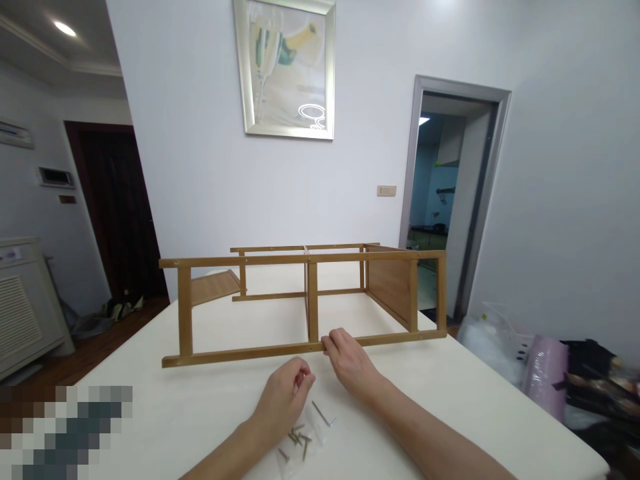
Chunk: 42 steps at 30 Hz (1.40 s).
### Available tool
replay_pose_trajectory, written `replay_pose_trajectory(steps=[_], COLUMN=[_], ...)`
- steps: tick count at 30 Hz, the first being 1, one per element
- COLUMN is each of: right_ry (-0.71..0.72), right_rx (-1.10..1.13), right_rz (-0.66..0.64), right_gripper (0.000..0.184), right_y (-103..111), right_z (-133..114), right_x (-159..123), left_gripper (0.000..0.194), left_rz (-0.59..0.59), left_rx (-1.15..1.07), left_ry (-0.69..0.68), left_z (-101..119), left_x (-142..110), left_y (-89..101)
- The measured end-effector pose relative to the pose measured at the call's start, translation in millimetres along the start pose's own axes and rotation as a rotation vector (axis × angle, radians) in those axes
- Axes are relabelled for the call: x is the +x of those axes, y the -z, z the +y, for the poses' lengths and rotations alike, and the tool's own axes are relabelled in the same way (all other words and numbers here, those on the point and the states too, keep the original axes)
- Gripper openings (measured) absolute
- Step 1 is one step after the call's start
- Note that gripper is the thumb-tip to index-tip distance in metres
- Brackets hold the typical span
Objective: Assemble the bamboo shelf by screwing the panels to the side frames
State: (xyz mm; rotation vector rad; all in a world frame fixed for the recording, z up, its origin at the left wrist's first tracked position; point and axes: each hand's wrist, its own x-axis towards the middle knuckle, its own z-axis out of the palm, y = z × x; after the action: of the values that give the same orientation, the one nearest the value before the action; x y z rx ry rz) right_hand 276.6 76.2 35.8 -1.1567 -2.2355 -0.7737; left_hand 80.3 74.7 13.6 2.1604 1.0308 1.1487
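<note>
A bamboo shelf frame [240, 261] lies on its side on the white table [165, 413]. My right hand [350, 360] rests its fingertips on the frame's lower rail, just right of the middle upright, fingers curled in a pinch. Close in front of the rail, my left hand [285, 393] hovers with fingers pinched together on something too small to make out. Below my left hand lie several loose screws [297, 440] on a clear plastic bag, with a metal hex key [324, 413] beside them.
A loose bamboo board [213, 287] lies at the table's far left behind the frame. Bags and a pink roll [545, 367] sit beyond the table's right edge. A white wall with a framed picture stands behind, with an open doorway at right.
</note>
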Motion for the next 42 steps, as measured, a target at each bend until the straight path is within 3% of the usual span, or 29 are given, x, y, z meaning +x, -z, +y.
replay_pose_trajectory(steps=[2, 5, 7, 9, 15, 20, 25, 30, 36, 42], right_ry=[-0.004, -0.006, -0.003, 0.002, 0.000, 0.008, -0.009, 0.009, 0.018, 0.056], right_rx=[-0.007, 0.002, 0.014, 0.018, 0.026, 0.043, 0.111, 0.159, 0.209, 0.230], right_rz=[0.015, 0.046, 0.065, 0.072, 0.067, 0.152, 0.262, 0.264, 0.270, 0.362], right_gripper=[0.015, 0.019, 0.021, 0.023, 0.029, 0.039, 0.053, 0.063, 0.063, 0.058], right_y=[1.3, 2.9, 4.2, 6.0, 12.9, 14.6, 16.5, 18.1, 20.3, 25.0], right_z=[1.1, 2.1, 2.6, 3.4, 7.7, 10.4, 14.1, 13.7, 9.3, 8.7], right_x=[1.6, 4.4, 6.2, 7.6, 7.9, 9.2, 10.2, 8.6, 10.7, 10.7], left_gripper=[0.030, 0.042, 0.047, 0.048, 0.030, 0.019, 0.027, 0.025, 0.029, 0.032], left_rz=[-0.042, -0.007, -0.004, -0.011, 0.166, 0.243, 0.222, 0.214, 0.237, 0.221], left_rx=[-0.303, -0.800, -1.083, -1.255, -1.507, -1.520, -1.410, -1.375, -1.344, -1.316], left_ry=[0.260, 0.611, 0.763, 0.816, 0.606, 0.545, 0.500, 0.486, 0.492, 0.466], left_z=[0.9, 2.4, 6.0, 11.9, 26.9, 25.2, 28.9, 32.9, 31.5, 32.0], left_x=[3.1, 14.4, 23.3, 31.7, 54.9, 63.9, 65.6, 65.1, 64.0, 63.0], left_y=[-2.9, -2.7, -2.1, -3.9, -21.6, -26.3, -21.2, -17.5, -11.8, -9.6])
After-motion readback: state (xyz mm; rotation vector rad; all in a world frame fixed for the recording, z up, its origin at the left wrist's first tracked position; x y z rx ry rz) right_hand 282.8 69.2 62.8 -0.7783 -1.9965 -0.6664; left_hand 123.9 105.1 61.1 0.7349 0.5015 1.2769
